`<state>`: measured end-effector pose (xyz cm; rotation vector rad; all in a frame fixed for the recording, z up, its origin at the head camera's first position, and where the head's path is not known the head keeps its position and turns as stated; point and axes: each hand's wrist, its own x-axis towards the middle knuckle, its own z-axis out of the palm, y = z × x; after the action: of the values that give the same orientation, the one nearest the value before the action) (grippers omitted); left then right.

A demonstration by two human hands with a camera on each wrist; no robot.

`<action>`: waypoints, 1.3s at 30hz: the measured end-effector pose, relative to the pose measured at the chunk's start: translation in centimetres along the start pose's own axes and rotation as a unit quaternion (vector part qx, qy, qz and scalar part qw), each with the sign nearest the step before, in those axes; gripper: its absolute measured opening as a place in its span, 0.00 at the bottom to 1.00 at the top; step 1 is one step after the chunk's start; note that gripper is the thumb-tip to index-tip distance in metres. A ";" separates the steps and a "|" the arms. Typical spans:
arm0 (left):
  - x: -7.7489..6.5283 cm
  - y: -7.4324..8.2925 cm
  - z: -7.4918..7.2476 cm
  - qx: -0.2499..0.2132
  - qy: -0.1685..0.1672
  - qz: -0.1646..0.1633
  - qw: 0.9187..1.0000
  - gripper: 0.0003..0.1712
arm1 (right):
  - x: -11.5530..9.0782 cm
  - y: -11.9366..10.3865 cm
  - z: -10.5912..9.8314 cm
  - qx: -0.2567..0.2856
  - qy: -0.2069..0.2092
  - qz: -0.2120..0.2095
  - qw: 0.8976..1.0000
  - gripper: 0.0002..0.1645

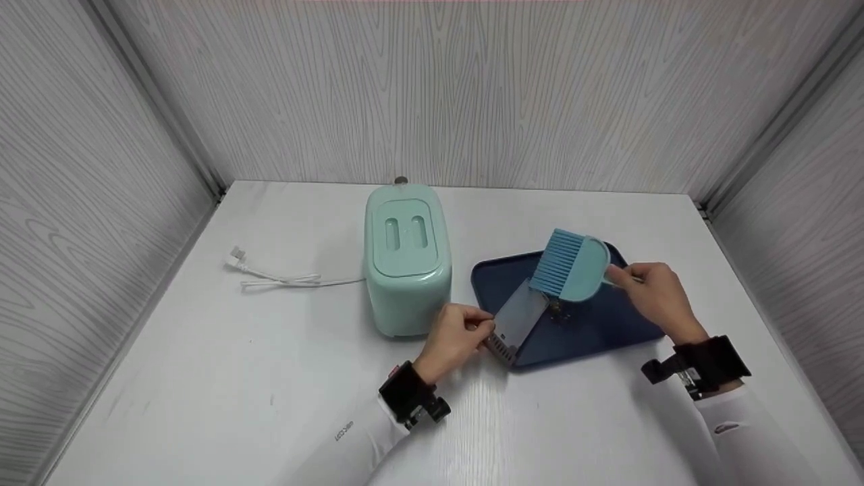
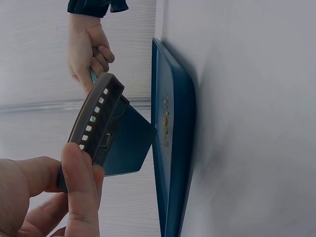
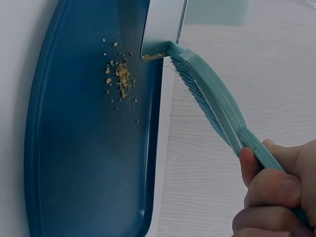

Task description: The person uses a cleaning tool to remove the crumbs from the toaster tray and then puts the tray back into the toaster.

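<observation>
My left hand [image 1: 453, 339] pinches the dark slotted end of a flat metal crumb tray [image 1: 518, 316], tilted over a dark blue tray [image 1: 607, 331]. In my right hand [image 1: 658, 298] is the handle of a teal brush [image 1: 586, 271]. Its bristles meet the crumb tray's far end, where a few crumbs cling in the right wrist view. Below, a small heap of yellowish crumbs [image 3: 123, 79] lies scattered on the blue tray. The left wrist view shows the thumb and fingers on the crumb tray's handle [image 2: 94, 116].
A mint-green toaster [image 1: 409, 297] with two oblong recesses on top stands just left of the blue tray. Its white cord [image 1: 297, 280] and plug [image 1: 237, 256] lie on the white table to the left. Grey wood-grain panels enclose the back and sides.
</observation>
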<state>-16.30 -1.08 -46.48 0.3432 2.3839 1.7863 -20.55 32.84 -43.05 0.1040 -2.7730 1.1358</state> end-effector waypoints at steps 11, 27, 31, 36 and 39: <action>-0.1 -0.3 0.0 -0.014 0.000 0.019 1.000 0.10 | -0.1 -0.2 -0.5 -0.038 0.006 -0.023 0.999 0.25; -0.2 0.0 0.0 0.006 0.018 0.016 1.000 0.09 | -0.9 0.1 -1.7 -0.081 -0.007 -0.029 0.996 0.24; -0.2 0.0 0.0 0.008 0.020 0.014 1.000 0.10 | -1.1 0.1 -2.3 -0.085 -0.012 -0.027 0.996 0.24; -0.2 0.1 -0.1 0.014 0.021 0.026 0.999 0.10 | -1.3 -0.2 -3.2 -0.086 -0.006 -0.036 0.996 0.24; -0.1 0.1 -0.2 0.013 0.020 0.030 0.999 0.10 | -1.2 -0.5 -3.5 -0.079 -0.005 -0.037 0.996 0.24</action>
<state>-16.22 -1.27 -46.35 0.3891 2.4509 1.8070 -18.92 34.96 -40.45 0.1931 -2.8293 0.8961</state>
